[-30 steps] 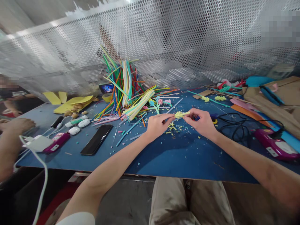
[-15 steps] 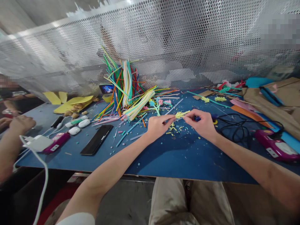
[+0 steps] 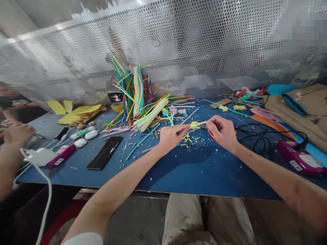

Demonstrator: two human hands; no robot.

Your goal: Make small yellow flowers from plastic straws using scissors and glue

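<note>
- Head view: perforated metal panel (image 3: 204, 41) behind; blue table (image 3: 189, 173) in front, strewn with craft material.
- Brown paper heap (image 3: 277, 102) at the right, possibly a bag; contents not visible.
- Upright mass of coloured stems (image 3: 138, 88) near the panel; no clear view of any container at its base; plentiful uncut stock, by appearance.
- Paler stem bundle (image 3: 153, 114) lying slantwise in front of it.
- Yellow sheet (image 3: 66, 117) at the left, with brown lumps (image 3: 81, 118) along its near edge; impossible to tell whether on it or in it.
- Left hand (image 3: 170, 137): thumb and fingers pinching a fluffy yellow piece (image 3: 194, 125) above the table, between both hands.
- Right hand (image 3: 222, 132): curled around a red-and-blue tool (image 3: 212, 135), apparently scissors; fingertips at the piece's thin end, pinch on it not certain.
- Yellow piece, judged partly worked; tuft formed at the left, plain tail left at the right.
- Two similar yellow tufts (image 3: 239, 107) set aside beyond the right hand; seemingly done.
- Yellow clippings (image 3: 187, 139) scattered beneath; evidence of trimming.
</note>
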